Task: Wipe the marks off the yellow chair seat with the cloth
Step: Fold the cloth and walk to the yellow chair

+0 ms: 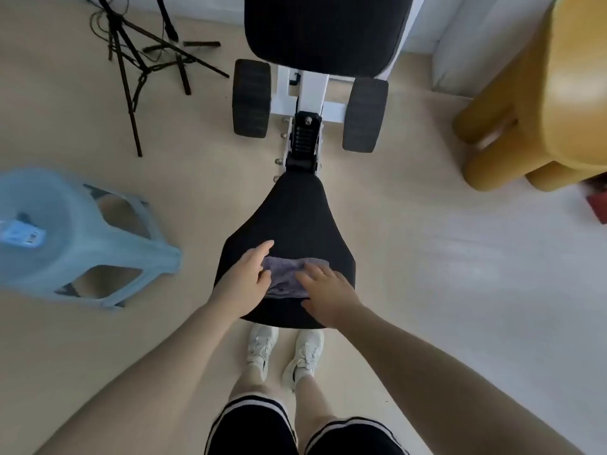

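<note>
Currently both hands are lying on a black padded bench seat (pixel 289 224), not on the yellow chair (pixel 555 103), which is standing far right, well apart, its seat running along the frame edge and partly cut off. Blue plastic stool (pixel 75 238) is lying tipped on its side at left; a label on its seat is showing, print too blurred to read. Black tripod (pixel 131 60) is standing top left. Bench backrest (pixel 325 27) and two black roller pads are sitting beyond the seat. Left hand (pixel 243 280) is resting on the seat's left side, fingers relaxed and nearly straight, fingertips touching the cloth's left end. Right hand (pixel 328 293) is lying flat, fingers spread, pressing the cloth's right end. Grey cloth (pixel 285 277) is sitting bunched between the hands, long axis running left-right across the seat.
</note>
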The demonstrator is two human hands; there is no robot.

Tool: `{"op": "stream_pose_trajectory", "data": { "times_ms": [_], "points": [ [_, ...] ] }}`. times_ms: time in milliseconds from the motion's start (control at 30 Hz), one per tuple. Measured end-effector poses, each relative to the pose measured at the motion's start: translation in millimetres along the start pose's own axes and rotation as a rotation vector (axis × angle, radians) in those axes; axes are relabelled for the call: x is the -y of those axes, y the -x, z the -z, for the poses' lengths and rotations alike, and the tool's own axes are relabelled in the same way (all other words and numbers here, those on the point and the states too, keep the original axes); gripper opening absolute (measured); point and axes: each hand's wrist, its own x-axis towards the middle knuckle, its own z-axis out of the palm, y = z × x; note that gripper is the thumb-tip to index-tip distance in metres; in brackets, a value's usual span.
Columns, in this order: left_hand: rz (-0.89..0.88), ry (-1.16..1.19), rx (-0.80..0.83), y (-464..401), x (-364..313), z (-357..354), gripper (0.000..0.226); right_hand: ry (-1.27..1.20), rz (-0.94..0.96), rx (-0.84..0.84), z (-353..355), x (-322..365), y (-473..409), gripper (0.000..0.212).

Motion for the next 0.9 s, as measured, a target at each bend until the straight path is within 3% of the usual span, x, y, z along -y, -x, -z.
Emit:
{"op": "stream_pose_trajectory", "data": {
  "times_ms": [167,267,433,533,600,767,900],
  "points": [
    [0.023,-0.06,0.081,-17.1,26.7,-6.1,0.044,0.027,-0.023,-0.199,-22.4,3.8,-30.4,0.037],
    [0.017,-0.09,0.168,-24.7,36.3,-5.3,0.042,0.001,-0.061,-0.224,-17.6,1.4,-37.1,0.027],
    [-0.084,-0.098,0.317,-34.4,18.6,10.2,0.049,-0.619,-0.267,-0.208,23.8,0.1,-24.1,0.015],
    [-0.256,-0.085,0.313,-39.5,-15.7,26.1,0.026,-0.855,-0.325,-0.191,53.2,-3.7,8.7,0.014],
    [-0.265,0.035,0.376,-37.2,-45.7,36.4,0.018,-1.014,-0.365,-0.223,69.2,-7.0,35.4,0.011],
    [-0.311,0.173,0.659,-30.8,-115.3,41.9,0.044,-1.412,-0.385,-0.459,96.5,-18.4,102.9,0.009],
    [-0.343,0.188,0.665,-23.4,-169.0,22.7,0.015,-1.428,-0.522,-0.671,99.1,-29.4,153.5,0.01]
  ]
}}
